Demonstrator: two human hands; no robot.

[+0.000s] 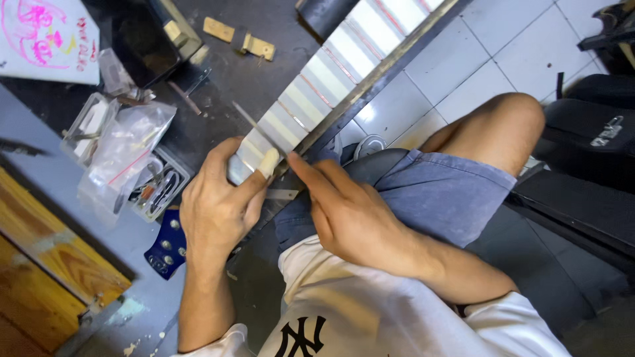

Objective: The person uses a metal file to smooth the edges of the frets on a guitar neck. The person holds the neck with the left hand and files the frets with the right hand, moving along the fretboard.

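A guitar neck with pale taped fretboard sections and thin metal frets runs from the upper right down to the bench edge. My left hand wraps around its near end, thumb pressed on the tape. My right hand is beside it with the index finger pointing at the neck's edge near a small flat metal piece; whether the fingers grip that piece is unclear. A thin metal rod lies just left of the neck.
The dark bench carries clear plastic bags, a small parts box, a blue headstock-shaped part with tuner pegs, wooden blocks and a drawing on white paper. My bare knee is over a tiled floor; black bags sit right.
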